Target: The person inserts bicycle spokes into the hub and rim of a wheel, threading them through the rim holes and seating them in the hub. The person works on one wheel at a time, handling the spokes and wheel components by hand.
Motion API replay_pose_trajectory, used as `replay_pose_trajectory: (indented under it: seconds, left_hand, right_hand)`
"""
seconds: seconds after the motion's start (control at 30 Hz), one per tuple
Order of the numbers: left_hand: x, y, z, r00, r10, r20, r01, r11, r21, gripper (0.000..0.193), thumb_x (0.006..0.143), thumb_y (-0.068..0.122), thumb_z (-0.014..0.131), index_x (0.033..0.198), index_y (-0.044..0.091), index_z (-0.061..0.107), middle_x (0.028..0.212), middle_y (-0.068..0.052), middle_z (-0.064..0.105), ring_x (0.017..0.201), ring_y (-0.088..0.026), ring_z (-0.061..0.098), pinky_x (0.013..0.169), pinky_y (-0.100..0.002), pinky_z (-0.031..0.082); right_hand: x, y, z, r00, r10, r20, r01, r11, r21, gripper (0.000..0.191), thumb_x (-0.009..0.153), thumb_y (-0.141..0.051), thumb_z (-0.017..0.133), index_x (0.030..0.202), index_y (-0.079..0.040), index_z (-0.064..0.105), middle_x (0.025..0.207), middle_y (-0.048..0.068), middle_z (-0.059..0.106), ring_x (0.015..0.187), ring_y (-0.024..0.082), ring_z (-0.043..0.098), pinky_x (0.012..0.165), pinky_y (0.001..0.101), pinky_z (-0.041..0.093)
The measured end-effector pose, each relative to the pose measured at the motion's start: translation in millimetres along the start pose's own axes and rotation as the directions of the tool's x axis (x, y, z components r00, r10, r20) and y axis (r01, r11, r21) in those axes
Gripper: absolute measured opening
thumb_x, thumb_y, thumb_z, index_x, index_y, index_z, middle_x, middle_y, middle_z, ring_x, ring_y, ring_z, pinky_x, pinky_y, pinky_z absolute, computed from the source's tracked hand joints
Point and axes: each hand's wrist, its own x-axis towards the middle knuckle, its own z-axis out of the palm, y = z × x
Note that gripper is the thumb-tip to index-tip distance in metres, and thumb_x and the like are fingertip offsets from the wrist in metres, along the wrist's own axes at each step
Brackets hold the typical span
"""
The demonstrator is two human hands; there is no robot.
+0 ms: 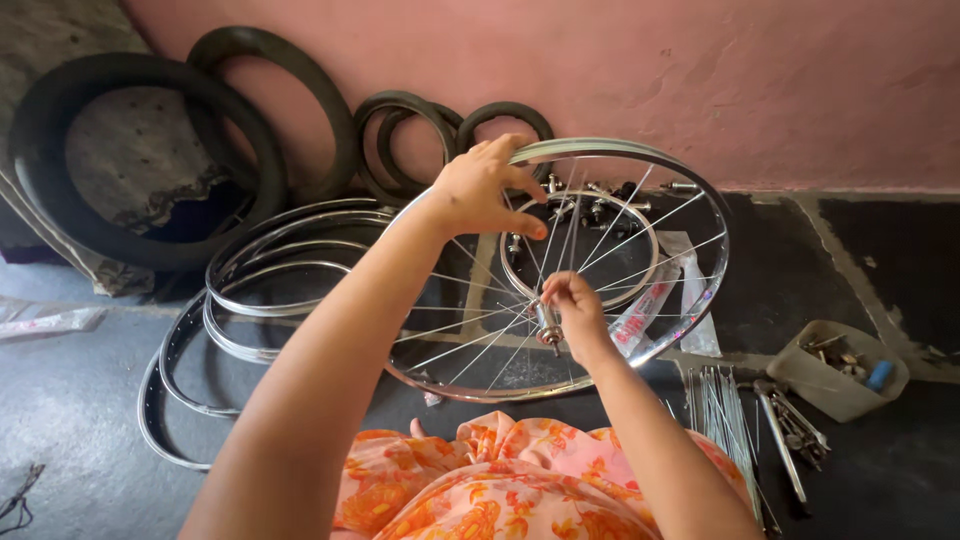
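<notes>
Pink plaster wall and dark stone floor frame the work, with black rubber tyres [150, 150] leaning at the wall and bare chrome rims [270, 270] stacked on the floor to the left. Held upright over the lap is a silver spoked bicycle wheel [640, 330], its rim tilted slightly away. The left hand [480, 190] is clamped over the top of the rim, fingers curled around it, steadying it. The right hand [575, 310] is closed with pinched fingertips at the metal hub [548, 330] in the middle, where the spokes meet. To do this well, I judge the rim must stay still under the left hand while the right works each spoke evenly, without bending its neighbours. Loose steel spokes [720, 410] lie on the floor at the right, beside a beige plastic tray of small parts [840, 375]
</notes>
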Motion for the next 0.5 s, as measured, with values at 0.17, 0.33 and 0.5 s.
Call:
replay_pose_trajectory:
  seconds: [0.17,0.33,0.5]
  left_hand:
    - [3,16,14,0.997,-0.059,-0.041,0.061,0.997,0.04,0.043,0.061,0.057,0.089,0.092,0.028,0.084,0.144,-0.008,0.052,0.127,-0.034,0.053,0.103,-0.044,0.045]
    - [7,10,22,0.994,-0.078,-0.081,0.079,0.997,0.002,0.025,0.074,0.049,0.084,0.088,0.028,0.085,0.143,-0.004,0.055,0.123,-0.031,0.056,0.1,-0.043,0.047]
    - [7,4,24,0.992,-0.092,-0.089,0.093,0.996,0.01,0.02,0.07,0.041,0.085,0.082,0.024,0.083,0.14,-0.001,0.057,0.118,-0.027,0.059,0.099,-0.041,0.048]
  right_hand:
    - [3,1,4,0.966,-0.254,-0.041,0.2,0.842,-0.502,0.014,0.103,0.003,0.042,0.106,-0.005,0.053,0.101,0.007,0.058,0.079,0.014,0.06,0.077,0.0307,0.053]
    - [-5,7,14,0.896,-0.444,0.026,0.366,0.702,-0.61,0.031,0.094,0.01,0.04,0.12,-0.003,0.052,0.114,0.012,0.053,0.084,0.019,0.06,0.079,0.0319,0.055]
    - [-7,-1,10,0.941,-0.335,0.039,0.301,0.781,-0.547,0.028,0.1,0.009,0.044,0.123,-0.004,0.051,0.117,0.012,0.056,0.082,0.02,0.063,0.08,0.0319,0.055]
